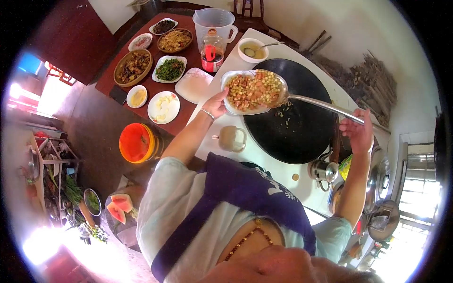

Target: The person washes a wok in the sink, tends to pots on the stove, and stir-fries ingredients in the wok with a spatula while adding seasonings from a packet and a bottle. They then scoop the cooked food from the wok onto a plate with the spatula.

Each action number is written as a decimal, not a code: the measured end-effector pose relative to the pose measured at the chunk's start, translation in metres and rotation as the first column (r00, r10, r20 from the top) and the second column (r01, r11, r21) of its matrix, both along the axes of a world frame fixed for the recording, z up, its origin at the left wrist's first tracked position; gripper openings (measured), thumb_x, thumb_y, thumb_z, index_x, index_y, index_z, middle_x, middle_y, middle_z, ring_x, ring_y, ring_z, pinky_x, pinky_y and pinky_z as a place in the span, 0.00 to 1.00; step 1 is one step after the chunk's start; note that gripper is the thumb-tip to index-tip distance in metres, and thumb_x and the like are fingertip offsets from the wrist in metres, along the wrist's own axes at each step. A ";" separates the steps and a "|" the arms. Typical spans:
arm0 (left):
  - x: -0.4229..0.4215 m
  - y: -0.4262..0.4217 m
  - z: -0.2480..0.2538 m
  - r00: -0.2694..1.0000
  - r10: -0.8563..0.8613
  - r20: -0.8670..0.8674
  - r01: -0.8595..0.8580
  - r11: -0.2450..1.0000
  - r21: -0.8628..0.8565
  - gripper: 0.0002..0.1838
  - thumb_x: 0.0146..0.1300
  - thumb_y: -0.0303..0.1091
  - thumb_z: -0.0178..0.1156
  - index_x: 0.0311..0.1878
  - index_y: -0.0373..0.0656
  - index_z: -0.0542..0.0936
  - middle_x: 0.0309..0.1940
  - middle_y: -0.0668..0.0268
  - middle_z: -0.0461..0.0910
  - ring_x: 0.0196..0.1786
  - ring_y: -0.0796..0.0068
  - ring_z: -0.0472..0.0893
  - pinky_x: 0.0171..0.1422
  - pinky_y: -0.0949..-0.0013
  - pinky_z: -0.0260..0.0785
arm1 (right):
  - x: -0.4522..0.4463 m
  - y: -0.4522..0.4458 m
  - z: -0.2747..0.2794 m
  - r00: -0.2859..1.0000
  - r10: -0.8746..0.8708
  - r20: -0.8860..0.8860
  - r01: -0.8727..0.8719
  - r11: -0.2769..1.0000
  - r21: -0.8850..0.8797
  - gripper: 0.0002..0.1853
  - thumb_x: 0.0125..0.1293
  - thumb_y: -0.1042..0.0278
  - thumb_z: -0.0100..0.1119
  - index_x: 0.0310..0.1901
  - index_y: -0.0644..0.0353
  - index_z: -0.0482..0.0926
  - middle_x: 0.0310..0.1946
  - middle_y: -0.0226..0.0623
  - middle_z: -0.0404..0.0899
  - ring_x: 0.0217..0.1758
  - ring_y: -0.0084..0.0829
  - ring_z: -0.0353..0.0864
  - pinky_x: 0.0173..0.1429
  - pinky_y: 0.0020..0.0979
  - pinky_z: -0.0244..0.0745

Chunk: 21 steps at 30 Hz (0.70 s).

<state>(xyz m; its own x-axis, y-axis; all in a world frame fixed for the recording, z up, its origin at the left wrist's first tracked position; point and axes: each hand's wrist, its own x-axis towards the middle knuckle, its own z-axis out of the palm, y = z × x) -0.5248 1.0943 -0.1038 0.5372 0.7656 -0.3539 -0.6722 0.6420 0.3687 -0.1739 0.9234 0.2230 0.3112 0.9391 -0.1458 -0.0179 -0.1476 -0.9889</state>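
Note:
My left hand (218,104) grips the left edge of a white square plate (228,107) heaped with diced food (247,92) in yellow-green and reddish-brown. In my right hand (356,129) is the long metal handle of a ladle (325,105). The ladle's bowl end rests over the right side of the plate, against the diced food, with more pieces on it. Plate and ladle overlap the left rim of a big black wok (297,137). A few loose diced pieces lie in the wok below the ladle.
Left, a red table (108,85) holds several filled dishes, a plastic jug (214,23) and a red-labelled bottle (212,54). A soup bowl (250,51) stands behind the wok. Near me are a square container (231,139) and a metal pot (323,170). An orange bucket (136,143) stands lower left.

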 end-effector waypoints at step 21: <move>-0.012 -0.017 0.011 0.995 0.057 0.084 -0.055 0.998 -0.027 0.32 0.58 0.45 0.64 0.63 0.44 0.66 0.60 0.60 0.71 0.63 0.61 0.71 0.68 0.49 0.62 | -0.114 -0.007 0.069 0.322 0.299 0.898 -0.814 0.572 0.101 0.08 0.58 0.66 0.61 0.33 0.61 0.78 0.25 0.41 0.80 0.26 0.36 0.81 0.31 0.32 0.74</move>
<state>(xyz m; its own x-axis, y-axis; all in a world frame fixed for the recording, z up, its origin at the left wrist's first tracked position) -0.5367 1.0773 -0.0926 0.5223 0.7871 -0.3281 -0.7356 0.6105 0.2937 -0.2881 0.9166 0.2918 -0.5941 0.7413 0.3123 0.5921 0.6658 -0.4541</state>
